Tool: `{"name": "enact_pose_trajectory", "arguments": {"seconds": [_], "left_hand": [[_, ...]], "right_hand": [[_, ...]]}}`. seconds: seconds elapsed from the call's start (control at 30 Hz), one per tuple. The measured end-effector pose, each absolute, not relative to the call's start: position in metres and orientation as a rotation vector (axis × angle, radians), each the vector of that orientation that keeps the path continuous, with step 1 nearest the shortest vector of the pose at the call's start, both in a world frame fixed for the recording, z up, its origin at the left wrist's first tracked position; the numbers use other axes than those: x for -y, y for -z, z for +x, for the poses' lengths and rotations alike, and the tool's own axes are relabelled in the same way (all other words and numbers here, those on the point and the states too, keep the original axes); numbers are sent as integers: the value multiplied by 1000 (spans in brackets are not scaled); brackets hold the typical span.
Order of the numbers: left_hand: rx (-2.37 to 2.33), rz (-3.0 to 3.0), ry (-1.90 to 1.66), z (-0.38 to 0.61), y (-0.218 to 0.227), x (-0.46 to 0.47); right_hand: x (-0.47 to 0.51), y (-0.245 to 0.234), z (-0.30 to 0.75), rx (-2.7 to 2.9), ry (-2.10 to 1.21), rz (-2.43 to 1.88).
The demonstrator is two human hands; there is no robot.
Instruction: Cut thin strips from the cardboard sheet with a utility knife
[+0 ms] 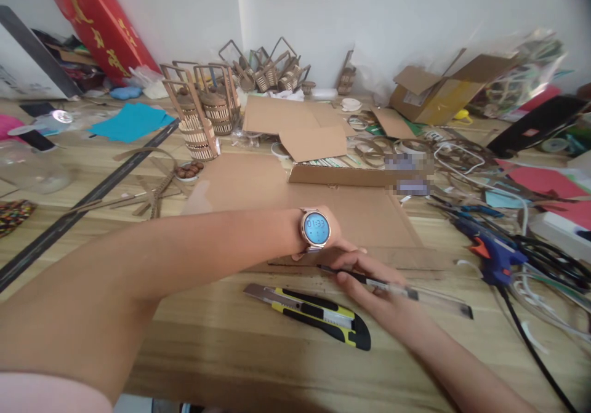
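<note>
My left hand [333, 231], with a watch [316, 226] on its wrist, is bent down over the near edge of a large cardboard sheet [244, 182]. Its fingers are mostly hidden behind the wrist and my other hand. A flat brown strip [410, 258] lies along that edge beneath the hands. Between the thumb and fingers of my right hand [376, 284] is a black-and-clear pen [415, 293], its tip pointing left at the strip close to my left hand. On the wooden table just in front lies a yellow-and-black utility knife [314, 314] with its blade out.
A blue glue gun [494, 250] and cables lie on the right. Behind the sheet are cardboard pieces [314, 144] and several small woven baskets [201, 133]. An open carton [443, 93] stands at back right. Blue sheets [132, 122] and a small bowl of brown beads [188, 170] are left.
</note>
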State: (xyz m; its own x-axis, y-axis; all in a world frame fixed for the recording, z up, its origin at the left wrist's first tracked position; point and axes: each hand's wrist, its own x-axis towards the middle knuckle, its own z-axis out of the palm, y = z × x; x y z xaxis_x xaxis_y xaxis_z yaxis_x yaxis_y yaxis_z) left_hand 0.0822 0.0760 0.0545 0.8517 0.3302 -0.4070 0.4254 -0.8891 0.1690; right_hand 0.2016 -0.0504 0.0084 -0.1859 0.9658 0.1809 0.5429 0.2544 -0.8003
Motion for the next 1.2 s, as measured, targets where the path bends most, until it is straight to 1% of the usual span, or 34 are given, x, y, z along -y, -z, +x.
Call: {"name": "enact_pose_trajectory", "arguments": {"seconds": [0.1, 0.13, 0.2, 0.27, 0.3, 0.37, 0.53, 0.67, 0.77, 0.87, 1.2], "left_hand": [[-524, 2778, 772, 81, -62, -72], [-538, 2779, 817, 81, -65, -70], [-575, 2772, 919, 82, -70, -68], [-605, 2763, 981, 83, -72, -67], [-610, 2763, 981, 84, -72, -67], [-615, 2769, 956, 87, -70, -66], [-757, 2710, 834, 87, -69, -61], [-906, 2627, 705, 74, -75, -54], [-706, 2724, 723, 62, -73, -55], [-486, 2795, 850, 54, -69, -59], [-450, 2832, 894, 55, -68, -62]], "right_hand": [[48, -11, 227, 1852, -776, -1282], [47, -14, 240, 1801, -718, -1308], [44, -19, 269, 1694, -498, -1425], [41, -21, 297, 1743, -309, -1616], [39, -20, 308, 1799, -277, -1668], [36, -11, 325, 1899, -301, -1734], [32, 20, 329, 2022, -327, -1626], [34, 23, 324, 2053, -303, -1622], [35, 21, 325, 2057, -281, -1660], [33, 26, 330, 2072, -281, -1653], [28, 47, 340, 1996, -260, -1625]]}}
